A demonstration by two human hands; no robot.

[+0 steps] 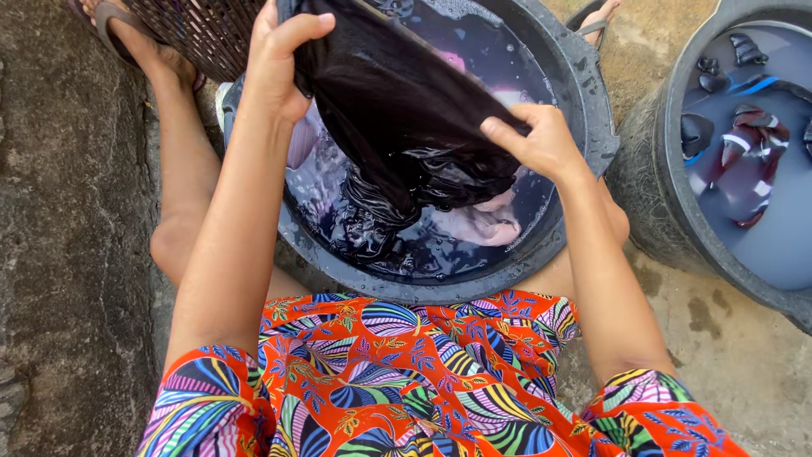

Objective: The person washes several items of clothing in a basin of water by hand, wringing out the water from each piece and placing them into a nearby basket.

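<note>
Black cloth (397, 101), wet and limp, hangs stretched between both hands above a dark round plastic tub (584, 93); its lower end trails into the wash water in glossy wrinkled folds. Left hand (275, 63) is clenched on the cloth's upper edge near the tub's far-left rim, fingers curled over the fabric, thumb on top. Right hand (541, 140) pinches the cloth's other edge over the tub's right side, thumb and fingers pressed together on a fold.

Water in the tub is greyish with some suds; a pale pink garment (482, 224) lies half sunk near the right-front rim, and a lilac piece (303, 144) shows by the left wall, mostly hidden behind the forearm. More clothes underwater, hard to make out.

Tub sits on rough concrete floor (76, 211), between the person's bare legs. Orange patterned dress (406, 372), leaf print in blue, green and pink, covers the lap at the tub's near rim. A woven dark basket (203, 30) is cut off at the top edge beyond the far-left rim. A second tub (668, 195), right of the first and cut off by the frame, holds cloudy water with dark clothes (744, 161) with red, white and blue trim floating. Sandalled feet (127, 34) show at the top, partly cropped.
</note>
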